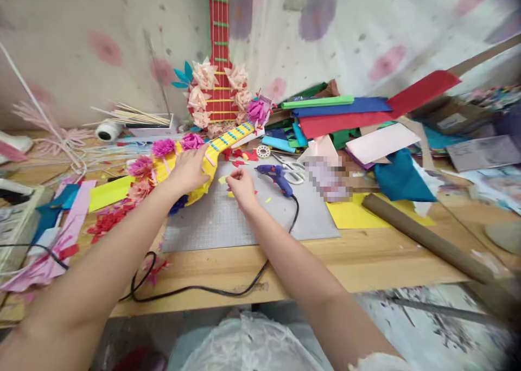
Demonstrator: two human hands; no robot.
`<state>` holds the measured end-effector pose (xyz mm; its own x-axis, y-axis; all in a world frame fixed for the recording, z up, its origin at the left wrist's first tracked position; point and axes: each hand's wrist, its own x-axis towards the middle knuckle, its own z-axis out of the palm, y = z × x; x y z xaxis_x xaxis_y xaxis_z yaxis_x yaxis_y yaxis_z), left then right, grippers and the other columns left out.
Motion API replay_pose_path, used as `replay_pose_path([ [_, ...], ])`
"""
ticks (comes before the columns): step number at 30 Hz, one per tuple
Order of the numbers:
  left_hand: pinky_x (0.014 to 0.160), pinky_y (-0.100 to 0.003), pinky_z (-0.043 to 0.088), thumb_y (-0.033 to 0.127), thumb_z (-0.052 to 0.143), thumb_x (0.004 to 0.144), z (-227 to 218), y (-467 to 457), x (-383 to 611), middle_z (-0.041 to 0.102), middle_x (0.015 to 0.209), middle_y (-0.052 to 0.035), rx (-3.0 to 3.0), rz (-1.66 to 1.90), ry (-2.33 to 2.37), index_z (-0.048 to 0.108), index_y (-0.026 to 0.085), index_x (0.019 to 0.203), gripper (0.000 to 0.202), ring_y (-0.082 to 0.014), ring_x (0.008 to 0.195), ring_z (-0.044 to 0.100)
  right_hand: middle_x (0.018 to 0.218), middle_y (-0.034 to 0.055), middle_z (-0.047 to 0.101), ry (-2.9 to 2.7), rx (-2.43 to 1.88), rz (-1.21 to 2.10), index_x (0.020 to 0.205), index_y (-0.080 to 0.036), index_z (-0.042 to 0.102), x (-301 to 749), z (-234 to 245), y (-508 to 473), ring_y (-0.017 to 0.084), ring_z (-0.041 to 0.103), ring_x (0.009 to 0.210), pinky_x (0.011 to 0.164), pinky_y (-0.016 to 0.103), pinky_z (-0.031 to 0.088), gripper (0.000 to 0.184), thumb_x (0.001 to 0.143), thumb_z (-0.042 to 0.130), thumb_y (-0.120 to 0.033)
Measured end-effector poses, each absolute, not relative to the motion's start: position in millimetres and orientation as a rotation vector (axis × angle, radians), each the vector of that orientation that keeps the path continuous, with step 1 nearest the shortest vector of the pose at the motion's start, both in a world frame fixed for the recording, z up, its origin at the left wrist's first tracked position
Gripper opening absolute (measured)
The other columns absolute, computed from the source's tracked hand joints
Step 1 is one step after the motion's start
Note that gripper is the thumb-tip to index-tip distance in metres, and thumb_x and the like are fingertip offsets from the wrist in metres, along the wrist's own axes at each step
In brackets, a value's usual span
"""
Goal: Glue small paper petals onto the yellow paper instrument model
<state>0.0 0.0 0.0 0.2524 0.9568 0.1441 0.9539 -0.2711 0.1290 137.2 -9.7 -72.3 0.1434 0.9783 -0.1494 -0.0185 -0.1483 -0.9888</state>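
A yellow paper guitar [211, 157] decorated with pink paper flowers lies tilted on the wooden table [366, 257], its neck pointing up to the right. My left hand [189, 170] rests on its body, fingers curled over the edge. My right hand [241, 186] hovers over the grey cutting mat [244, 222], fingers pinched on a small yellow paper scrap [222, 179]. A blue glue gun [277, 177] lies just right of that hand, its black cord [228, 289] trailing off the table's front.
A red paper guitar [220, 62] with peach flowers leans on the wall. Scissors [291, 171], a tape roll [263, 152], stacked coloured paper sheets [345, 116], a cardboard tube [427, 238] and paper scraps at the left crowd the table.
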Motion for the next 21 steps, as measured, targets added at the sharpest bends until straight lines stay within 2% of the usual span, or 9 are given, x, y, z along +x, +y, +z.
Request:
replay_pose_path([
  [7, 0.098, -0.044, 0.034, 0.024, 0.062, 0.068, -1.5, -0.6, -7.3, 0.05, 0.127, -0.0126, 2.463, 0.358, 1.856, 0.029, 0.019, 0.137, 0.077, -0.031, 0.118, 0.045, 0.066, -0.0049, 0.049, -1.01, -1.424, 1.083, 0.072, -0.022, 0.042, 112.9, -77.8, -17.6, 0.012, 0.051, 0.062, 0.06, 0.025, 0.043, 0.014, 0.063, 0.053, -0.019],
  [21, 0.1, -0.043, 0.032, 0.024, 0.063, 0.068, -6.9, 0.1, -16.1, 0.049, 0.128, -0.0145, 2.44, 0.443, 1.783, 0.029, 0.016, 0.137, 0.077, -0.0304, 0.12, 0.043, 0.069, -0.0035, 0.054, -1.029, -1.565, 1.027, 0.07, -0.022, 0.041, 103.9, -66.6, -24.7, 0.014, 0.054, 0.067, 0.065, 0.027, 0.04, 0.015, 0.064, 0.055, -0.02],
])
